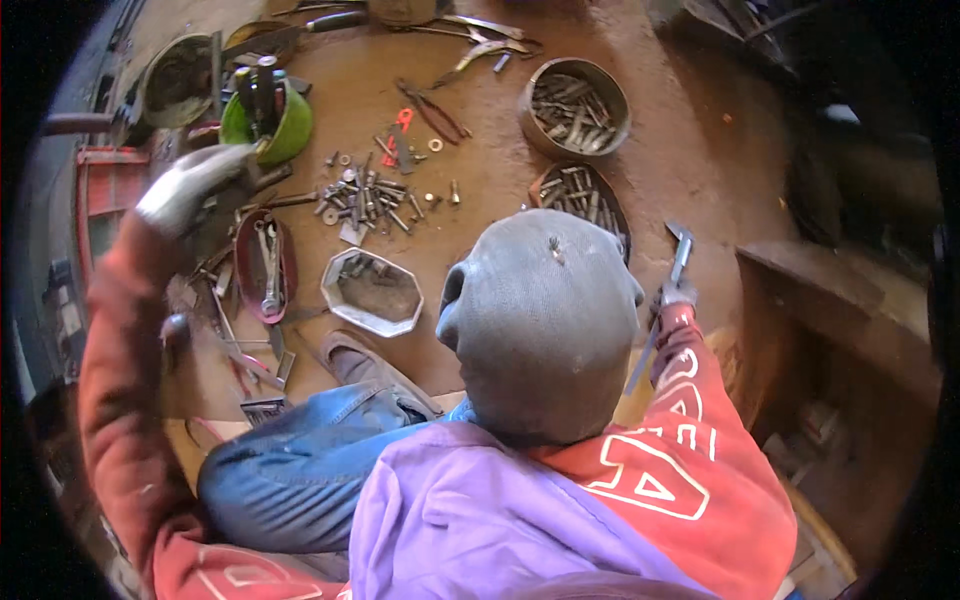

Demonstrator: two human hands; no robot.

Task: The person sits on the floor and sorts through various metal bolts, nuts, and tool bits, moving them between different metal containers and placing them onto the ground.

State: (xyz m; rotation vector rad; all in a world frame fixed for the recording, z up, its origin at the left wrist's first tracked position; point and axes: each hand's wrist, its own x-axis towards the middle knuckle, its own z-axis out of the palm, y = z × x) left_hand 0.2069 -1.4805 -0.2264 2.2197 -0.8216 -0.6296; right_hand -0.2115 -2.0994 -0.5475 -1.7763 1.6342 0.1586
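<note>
My left hand [195, 187], in a pale glove, reaches toward the green container [293, 128] of dark-handled tools, its fingers stretched out close to the rim. Whether they touch it is unclear. Far to the right, my right hand [676, 293], gloved in grey, is closed round a metal caliper [682, 250]. The caliper's jaws stick out beyond the hand and a long bar runs back past the wrist. Between the hands lies a loose heap of bolts [365, 200] with nuts and washers. A head in a grey knit cap [545, 320] hides part of the middle.
A round tin [620, 115] and a second bowl [545, 190] hold metal pieces. A red dish [243, 265] holds wrenches. Nearby are an octagonal tray [410, 325], pliers [433, 115] and locking pliers [480, 52]. A wooden ledge [840, 290] stands at the right.
</note>
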